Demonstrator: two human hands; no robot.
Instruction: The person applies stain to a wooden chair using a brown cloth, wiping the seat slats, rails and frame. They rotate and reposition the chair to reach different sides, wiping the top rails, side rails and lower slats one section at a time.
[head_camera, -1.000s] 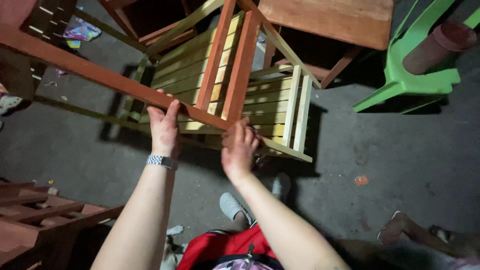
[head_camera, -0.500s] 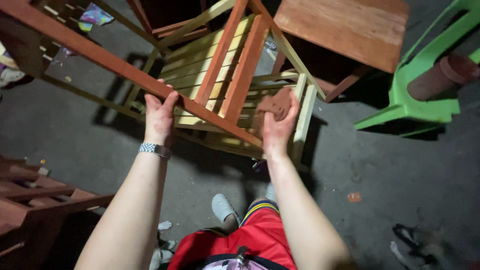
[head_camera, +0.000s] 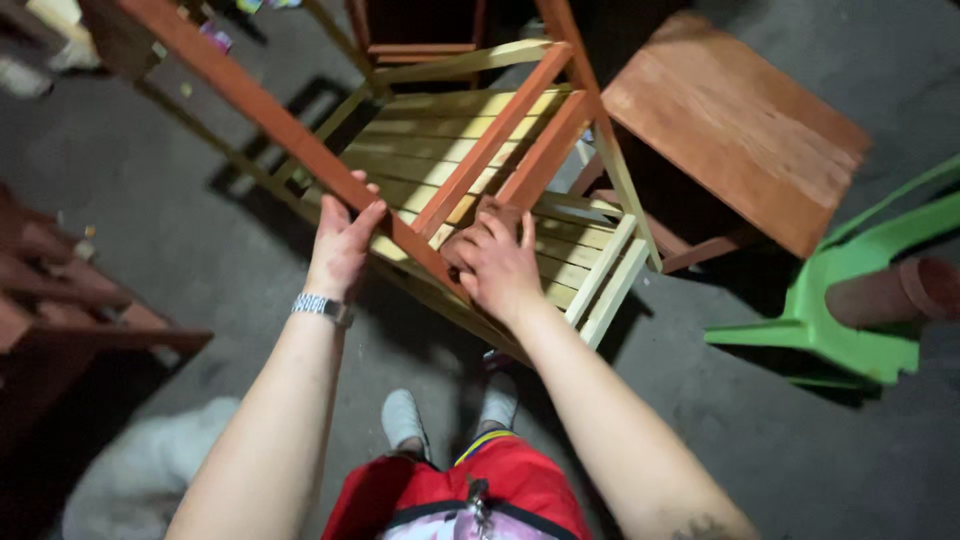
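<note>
A red-brown painted wooden frame rail (head_camera: 300, 140) is gripped by the left hand (head_camera: 342, 245) and pressed by the right hand (head_camera: 497, 265), above the yellow slatted chair (head_camera: 470, 175); slippage could pinch fingers.

Dim overall, lit from near the camera – forearms and pale slats bright; hard shadows on the floor; corners dark; slight motion blur.

single head view, looking steeply down, close over the hands, floor (head_camera: 200, 210) beyond
</note>
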